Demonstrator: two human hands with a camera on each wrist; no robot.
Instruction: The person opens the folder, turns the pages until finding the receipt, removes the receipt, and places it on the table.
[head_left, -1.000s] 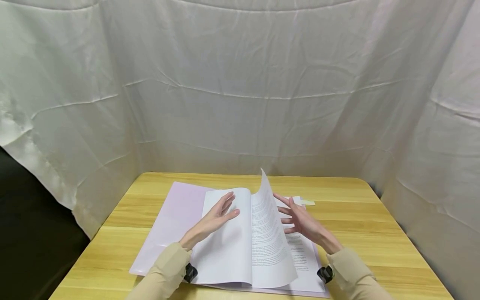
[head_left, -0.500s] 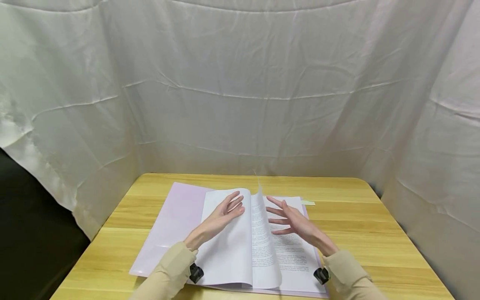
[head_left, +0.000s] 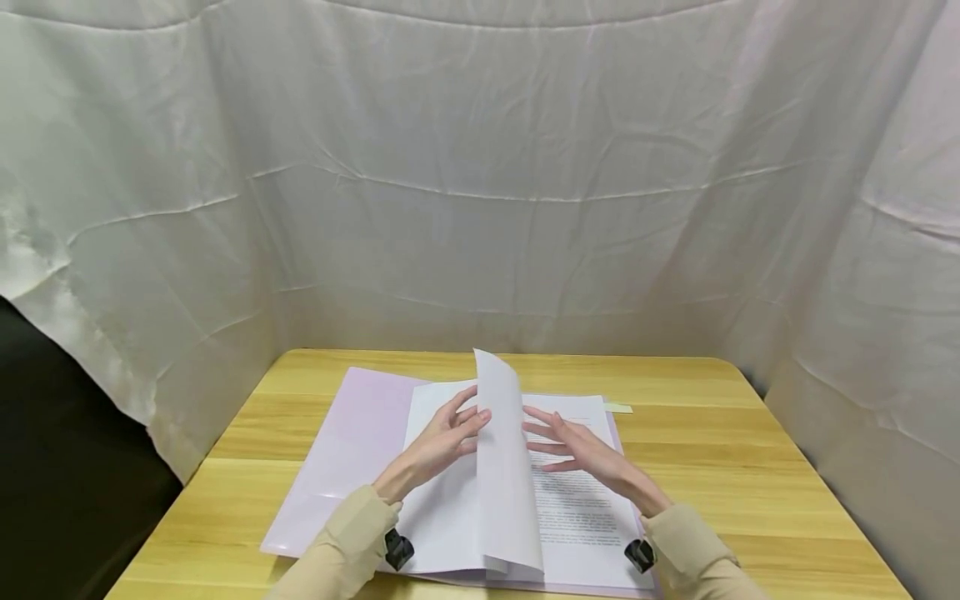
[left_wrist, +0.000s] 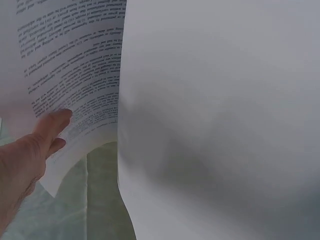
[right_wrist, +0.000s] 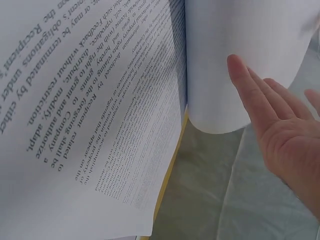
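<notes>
A lilac folder (head_left: pixel 352 442) lies open on the table, holding a stack of printed sheets (head_left: pixel 581 508). One white page (head_left: pixel 504 475) stands up curved near the middle, between my two hands; its printed side (left_wrist: pixel 75 65) appears in the left wrist view. My left hand (head_left: pixel 442 440) is at this page's left edge, thumb in front of it and fingertips partly hidden behind. On the page's right side, my right hand (head_left: pixel 585 454) has straight, spread fingers (right_wrist: pixel 257 95) close against the blank face; whether all of them touch cannot be told.
The wooden table (head_left: pixel 720 467) extends around the folder. A pale yellow tab (head_left: pixel 619 408) sticks out at the folder's upper right. Grey-white curtains (head_left: pixel 480 183) hang behind and at both sides; something black (head_left: pixel 60 467) stands at the left.
The lifted page has swung from right to left and now stands upright, showing its blank side. My right hand has moved left with it; my left hand has shifted slightly right to meet its edge.
</notes>
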